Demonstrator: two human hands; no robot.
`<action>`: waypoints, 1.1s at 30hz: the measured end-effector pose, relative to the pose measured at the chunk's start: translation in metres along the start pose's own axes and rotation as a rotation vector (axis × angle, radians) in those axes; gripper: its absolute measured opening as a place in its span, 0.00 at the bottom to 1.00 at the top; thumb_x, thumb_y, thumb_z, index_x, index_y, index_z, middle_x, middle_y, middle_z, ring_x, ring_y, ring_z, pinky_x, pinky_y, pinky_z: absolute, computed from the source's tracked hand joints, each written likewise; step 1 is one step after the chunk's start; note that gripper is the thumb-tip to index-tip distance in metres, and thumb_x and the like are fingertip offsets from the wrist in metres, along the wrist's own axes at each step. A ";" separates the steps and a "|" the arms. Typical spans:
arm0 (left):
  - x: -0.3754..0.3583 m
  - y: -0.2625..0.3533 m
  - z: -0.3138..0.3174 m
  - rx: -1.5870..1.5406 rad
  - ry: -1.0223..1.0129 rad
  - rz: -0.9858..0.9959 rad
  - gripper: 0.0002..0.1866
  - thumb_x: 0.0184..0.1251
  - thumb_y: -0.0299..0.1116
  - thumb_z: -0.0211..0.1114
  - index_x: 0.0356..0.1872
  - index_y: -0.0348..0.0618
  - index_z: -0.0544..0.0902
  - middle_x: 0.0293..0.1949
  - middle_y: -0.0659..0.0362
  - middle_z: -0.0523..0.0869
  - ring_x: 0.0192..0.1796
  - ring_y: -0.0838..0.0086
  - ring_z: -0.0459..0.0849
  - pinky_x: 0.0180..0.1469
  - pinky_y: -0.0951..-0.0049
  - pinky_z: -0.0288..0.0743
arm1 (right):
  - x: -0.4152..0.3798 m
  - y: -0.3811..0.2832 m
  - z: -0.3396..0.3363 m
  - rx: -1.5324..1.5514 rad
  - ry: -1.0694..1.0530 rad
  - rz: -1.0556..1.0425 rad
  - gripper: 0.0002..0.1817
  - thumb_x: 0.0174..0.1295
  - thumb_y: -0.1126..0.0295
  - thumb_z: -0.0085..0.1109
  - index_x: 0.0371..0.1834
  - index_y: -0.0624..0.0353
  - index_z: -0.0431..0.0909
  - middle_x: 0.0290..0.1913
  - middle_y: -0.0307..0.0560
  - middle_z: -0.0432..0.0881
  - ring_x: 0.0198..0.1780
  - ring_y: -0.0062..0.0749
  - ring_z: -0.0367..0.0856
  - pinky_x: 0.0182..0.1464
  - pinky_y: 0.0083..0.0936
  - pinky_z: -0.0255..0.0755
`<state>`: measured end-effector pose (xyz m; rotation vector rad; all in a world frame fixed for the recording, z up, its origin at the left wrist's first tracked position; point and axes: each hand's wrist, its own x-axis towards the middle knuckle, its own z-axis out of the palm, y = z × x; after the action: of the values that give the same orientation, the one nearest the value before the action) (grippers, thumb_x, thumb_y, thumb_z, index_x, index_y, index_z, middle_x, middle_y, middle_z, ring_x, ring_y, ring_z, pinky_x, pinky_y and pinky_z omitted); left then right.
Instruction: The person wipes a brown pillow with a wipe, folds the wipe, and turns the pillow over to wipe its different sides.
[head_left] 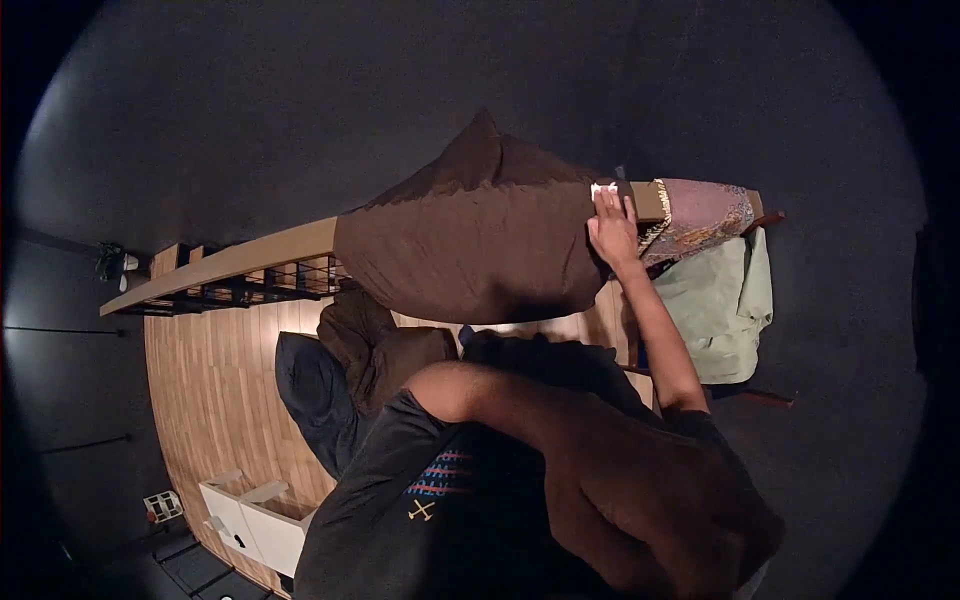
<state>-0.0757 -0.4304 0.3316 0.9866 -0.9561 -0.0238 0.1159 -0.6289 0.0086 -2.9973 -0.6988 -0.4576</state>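
My right hand (612,232) reaches forward with its fingers laid over a small white cloth (603,190), pressing it down. That white piece lies at the right edge of a large brown fabric cover (460,240), draped over a long wooden unit top (230,255). Just right of my fingers a strip of the top is bare, and then a patterned pinkish textile with a beaded edge (705,212) hangs over it. My left arm (480,392) bends across my body close to the camera, dark and in shadow. I cannot make out the fingers of my left hand (650,500).
A pale green cloth (725,310) hangs on the right over something with wooden legs. Dark and brown bundled fabric (360,360) lies near my left side. On the wooden floor (210,375) a white open drawer unit (255,525) stands lower left. A plant (110,262) is at the far left.
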 end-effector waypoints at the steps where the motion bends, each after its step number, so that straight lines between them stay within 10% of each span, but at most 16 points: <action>1: -0.001 0.002 -0.001 0.010 0.008 -0.002 0.09 0.68 0.22 0.60 0.47 0.37 0.82 0.41 0.55 0.86 0.41 0.66 0.82 0.46 0.69 0.74 | 0.000 0.000 0.000 0.002 0.003 0.002 0.32 0.63 0.61 0.53 0.71 0.61 0.68 0.73 0.49 0.71 0.76 0.38 0.65 0.79 0.44 0.47; 24: -0.125 0.090 0.006 0.138 0.340 0.020 0.08 0.65 0.24 0.62 0.44 0.38 0.83 0.37 0.57 0.85 0.34 0.70 0.81 0.38 0.76 0.71 | 0.007 0.013 -0.007 0.224 0.015 -0.020 0.23 0.59 0.73 0.58 0.61 0.62 0.78 0.64 0.48 0.81 0.69 0.38 0.75 0.73 0.34 0.62; 33: -0.088 0.042 0.013 0.188 0.423 0.022 0.08 0.63 0.24 0.63 0.43 0.38 0.83 0.35 0.57 0.85 0.31 0.72 0.81 0.34 0.79 0.70 | 0.011 -0.102 -0.012 0.402 0.230 -0.179 0.20 0.62 0.71 0.60 0.57 0.65 0.80 0.60 0.51 0.83 0.67 0.38 0.77 0.72 0.34 0.64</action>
<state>-0.1549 -0.3777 0.3049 1.0987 -0.5861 0.2880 0.0767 -0.5334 0.0197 -2.4747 -0.9143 -0.5785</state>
